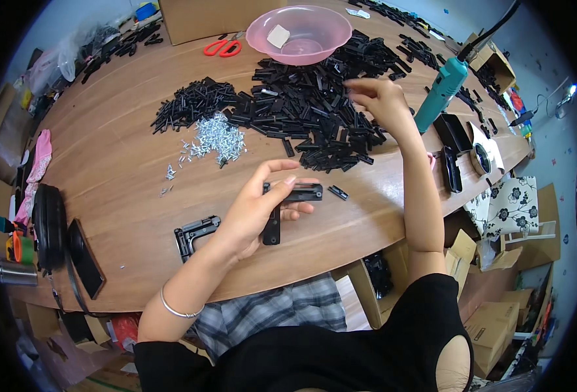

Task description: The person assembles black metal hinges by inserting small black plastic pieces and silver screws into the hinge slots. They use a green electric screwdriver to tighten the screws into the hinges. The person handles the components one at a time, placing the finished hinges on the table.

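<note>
My left hand is closed around a black L-shaped plastic bracket, near the front of the table. One arm of the bracket points right between thumb and fingers, and the other hangs down past the palm. Just right of it lies a small loose black strip. My right hand hovers at the right side of a big heap of black plastic pieces. Its fingers are stretched out and slightly apart, with nothing visible in them. A second black angled bracket rests beside my left forearm.
Silver screws and a pile of thin black pieces lie left of the heap. Behind are a pink bowl, red-handled scissors and a cardboard box. A teal electric screwdriver hangs upright by my right forearm. A phone lies left.
</note>
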### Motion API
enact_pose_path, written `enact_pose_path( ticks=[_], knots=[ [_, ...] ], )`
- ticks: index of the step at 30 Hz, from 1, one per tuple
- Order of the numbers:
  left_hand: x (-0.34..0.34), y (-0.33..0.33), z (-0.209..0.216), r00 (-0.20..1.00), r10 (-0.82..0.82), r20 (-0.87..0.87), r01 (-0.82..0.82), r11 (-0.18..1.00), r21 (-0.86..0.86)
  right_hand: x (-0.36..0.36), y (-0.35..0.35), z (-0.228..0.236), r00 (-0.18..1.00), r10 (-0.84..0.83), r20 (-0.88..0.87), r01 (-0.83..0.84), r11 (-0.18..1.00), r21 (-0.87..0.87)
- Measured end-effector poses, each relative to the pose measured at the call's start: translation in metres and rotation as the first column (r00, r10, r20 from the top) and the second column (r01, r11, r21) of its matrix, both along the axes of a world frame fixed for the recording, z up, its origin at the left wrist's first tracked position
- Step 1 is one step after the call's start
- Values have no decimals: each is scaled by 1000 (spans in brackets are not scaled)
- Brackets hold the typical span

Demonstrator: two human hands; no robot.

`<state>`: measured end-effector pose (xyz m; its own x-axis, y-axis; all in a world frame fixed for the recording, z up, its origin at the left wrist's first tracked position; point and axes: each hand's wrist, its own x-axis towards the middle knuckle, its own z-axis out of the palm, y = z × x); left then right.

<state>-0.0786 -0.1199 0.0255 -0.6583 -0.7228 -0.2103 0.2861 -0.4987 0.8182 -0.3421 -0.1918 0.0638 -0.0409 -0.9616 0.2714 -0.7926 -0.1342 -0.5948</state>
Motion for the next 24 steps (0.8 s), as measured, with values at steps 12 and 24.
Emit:
enact_pose_path(
  ticks=[12,24],
  knots=[
    [-4,12,-5,999,48,5,-48,984,170,-70,-23,-69,901,-115,-419,78,991,-106],
    [-5,6,-20,960,276,-49,-259,939,225,9,16,-19,944,84,319,-55,994,-98]
  ],
)
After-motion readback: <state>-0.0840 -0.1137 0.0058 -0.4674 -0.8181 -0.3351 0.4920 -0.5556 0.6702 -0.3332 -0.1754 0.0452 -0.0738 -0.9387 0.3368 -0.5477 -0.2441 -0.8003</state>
